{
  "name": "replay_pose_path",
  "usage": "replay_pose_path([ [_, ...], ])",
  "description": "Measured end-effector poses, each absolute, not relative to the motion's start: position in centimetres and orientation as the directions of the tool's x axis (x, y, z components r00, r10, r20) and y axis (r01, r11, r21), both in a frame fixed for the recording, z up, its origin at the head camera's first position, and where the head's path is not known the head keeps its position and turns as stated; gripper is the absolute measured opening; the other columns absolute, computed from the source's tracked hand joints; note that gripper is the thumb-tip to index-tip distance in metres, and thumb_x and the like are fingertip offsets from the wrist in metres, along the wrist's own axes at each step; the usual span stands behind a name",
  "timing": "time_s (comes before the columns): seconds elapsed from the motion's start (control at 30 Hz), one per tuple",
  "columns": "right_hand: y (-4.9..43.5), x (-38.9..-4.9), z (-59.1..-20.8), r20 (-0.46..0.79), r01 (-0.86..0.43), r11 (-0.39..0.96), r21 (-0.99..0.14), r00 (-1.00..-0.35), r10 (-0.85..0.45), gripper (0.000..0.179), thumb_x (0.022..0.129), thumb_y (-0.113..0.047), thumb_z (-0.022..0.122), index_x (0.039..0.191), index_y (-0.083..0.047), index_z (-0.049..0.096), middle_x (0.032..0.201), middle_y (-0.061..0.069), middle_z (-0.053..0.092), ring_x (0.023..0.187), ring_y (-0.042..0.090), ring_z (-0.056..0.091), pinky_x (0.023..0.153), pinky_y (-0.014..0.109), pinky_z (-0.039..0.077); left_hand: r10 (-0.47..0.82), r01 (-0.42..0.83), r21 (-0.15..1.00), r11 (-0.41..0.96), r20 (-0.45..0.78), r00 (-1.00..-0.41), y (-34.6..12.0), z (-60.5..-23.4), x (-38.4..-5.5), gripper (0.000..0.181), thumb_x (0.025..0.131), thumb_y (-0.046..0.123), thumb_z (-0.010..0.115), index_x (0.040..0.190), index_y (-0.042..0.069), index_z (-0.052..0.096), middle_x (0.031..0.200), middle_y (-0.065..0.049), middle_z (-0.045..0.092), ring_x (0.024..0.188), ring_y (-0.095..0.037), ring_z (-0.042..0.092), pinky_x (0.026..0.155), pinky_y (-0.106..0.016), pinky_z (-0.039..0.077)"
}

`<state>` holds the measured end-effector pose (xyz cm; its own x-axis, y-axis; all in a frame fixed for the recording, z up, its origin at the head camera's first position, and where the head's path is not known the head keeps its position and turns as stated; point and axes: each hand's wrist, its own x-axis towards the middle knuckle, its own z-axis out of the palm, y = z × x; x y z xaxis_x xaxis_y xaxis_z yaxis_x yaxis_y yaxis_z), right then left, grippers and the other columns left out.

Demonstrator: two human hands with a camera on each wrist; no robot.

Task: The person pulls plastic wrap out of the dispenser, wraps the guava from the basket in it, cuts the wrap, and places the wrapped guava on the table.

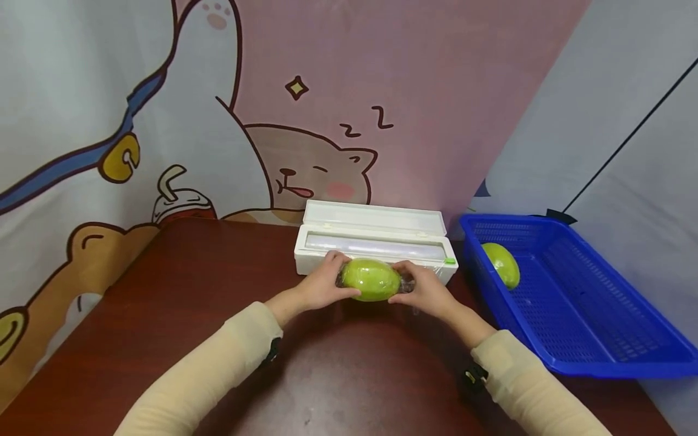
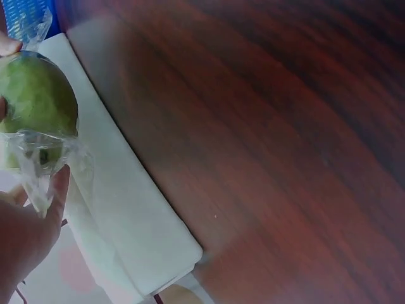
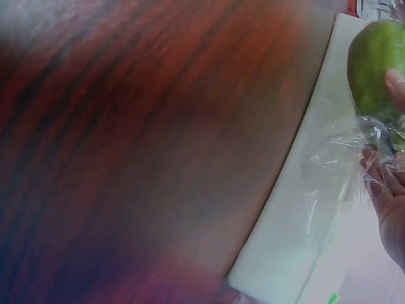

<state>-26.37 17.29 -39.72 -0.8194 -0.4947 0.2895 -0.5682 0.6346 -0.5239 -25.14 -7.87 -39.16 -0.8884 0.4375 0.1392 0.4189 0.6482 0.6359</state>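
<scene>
Just in front of a white cling film dispenser (image 1: pixel 376 219), both hands hold up a green mango (image 1: pixel 372 280) wrapped in clear film. My left hand (image 1: pixel 326 284) grips the gathered cling film (image 2: pixel 33 152) at the mango's left end, its thumb close along the fruit. At the opposite end my right hand (image 1: pixel 424 290) pinches the film (image 3: pixel 378 132), which bunches in loose folds around the fingers. The dispenser's lid stands raised at the back, with a film roll (image 1: pixel 376 247) inside.
A blue plastic basket (image 1: pixel 579 303) stands on the right, with another green mango (image 1: pixel 501 265) by its left wall. A green slider (image 1: pixel 449 261) sits at the dispenser's right end. Beneath is a dark red-brown table (image 1: pixel 349 381); a printed cloth (image 1: pixel 463 91) hangs behind.
</scene>
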Motion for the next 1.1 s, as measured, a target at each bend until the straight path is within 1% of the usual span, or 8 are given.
replay_pose_path([
  [0.1,17.3,-26.5,-39.8,0.292,-0.575,0.629,-0.524,-0.815,-0.501,0.06,0.067,-0.022,0.084,0.117,-0.001,0.058,0.109,0.014,0.067,0.094,0.027,0.066,0.081,0.041,0.054,0.427,0.412,0.639,0.65,0.141,-0.893,-7.8,-39.0,-25.2,0.066,0.08,0.033,0.073,0.129,0.0,0.044,0.128,-0.016,0.046,0.116,-0.027,0.051,0.1,-0.039,0.043],
  [0.2,17.4,-26.6,-39.8,0.3,-0.577,0.634,-0.516,-0.814,-0.497,0.06,0.068,-0.023,0.084,0.118,-0.002,0.059,0.109,0.013,0.067,0.093,0.027,0.066,0.08,0.041,0.055,0.42,0.403,0.657,0.638,0.142,-0.896,-7.8,-38.8,-25.3,0.068,0.08,0.032,0.073,0.132,0.001,0.042,0.126,-0.016,0.052,0.117,-0.027,0.051,0.101,-0.041,0.043],
  [0.43,17.3,-26.4,-39.6,0.29,-0.604,0.656,-0.452,-0.795,-0.532,0.066,0.068,-0.02,0.084,0.123,0.002,0.056,0.118,0.018,0.062,0.11,0.034,0.057,0.093,0.048,0.047,0.447,0.443,0.613,0.654,0.16,-0.88,-7.8,-39.1,-25.6,0.062,0.08,0.035,0.073,0.128,0.006,0.045,0.119,-0.01,0.057,0.109,-0.022,0.055,0.096,-0.039,0.045],
  [0.83,17.9,-27.0,-39.1,0.211,-0.602,0.634,-0.485,-0.784,-0.584,0.059,0.073,-0.026,0.079,0.124,-0.003,0.059,0.117,0.013,0.065,0.103,0.026,0.062,0.087,0.043,0.052,0.458,0.417,0.641,0.644,0.113,-0.882,-7.6,-38.9,-25.6,0.059,0.085,0.035,0.067,0.13,0.004,0.045,0.121,-0.013,0.058,0.112,-0.024,0.055,0.097,-0.039,0.045],
  [0.87,17.9,-27.0,-39.1,0.204,-0.6,0.632,-0.491,-0.784,-0.586,0.059,0.073,-0.026,0.079,0.124,-0.004,0.059,0.117,0.012,0.065,0.102,0.025,0.063,0.086,0.042,0.052,0.458,0.418,0.637,0.647,0.113,-0.882,-7.6,-39.0,-25.6,0.059,0.085,0.035,0.067,0.131,0.004,0.045,0.122,-0.013,0.058,0.113,-0.024,0.055,0.097,-0.039,0.045],
  [0.97,18.1,-27.2,-39.2,0.177,-0.589,0.619,-0.52,-0.783,-0.596,0.059,0.075,-0.029,0.077,0.126,-0.006,0.058,0.116,0.011,0.065,0.084,0.018,0.066,0.075,0.034,0.055,0.457,0.425,0.618,0.662,0.117,-0.882,-7.5,-39.1,-25.6,0.059,0.086,0.035,0.065,0.131,0.003,0.044,0.123,-0.014,0.058,0.114,-0.025,0.055,0.098,-0.039,0.044],
  [1.03,18.1,-27.3,-39.3,0.157,-0.577,0.615,-0.538,-0.785,-0.599,0.057,0.076,-0.029,0.076,0.126,-0.008,0.058,0.113,0.01,0.066,0.07,0.013,0.064,0.068,0.028,0.054,0.453,0.424,0.604,0.675,0.114,-0.884,-7.4,-39.1,-25.6,0.06,0.087,0.036,0.064,0.132,0.003,0.044,0.124,-0.014,0.058,0.115,-0.026,0.055,0.1,-0.04,0.043],
  [1.1,18.1,-27.4,-39.4,0.156,-0.581,0.613,-0.535,-0.781,-0.604,0.055,0.076,-0.029,0.076,0.124,-0.009,0.059,0.111,0.008,0.066,0.065,0.009,0.059,0.065,0.024,0.051,0.45,0.423,0.595,0.683,0.113,-0.886,-7.3,-39.2,-25.5,0.06,0.087,0.036,0.064,0.132,0.002,0.045,0.124,-0.015,0.058,0.115,-0.027,0.054,0.1,-0.04,0.043],
])
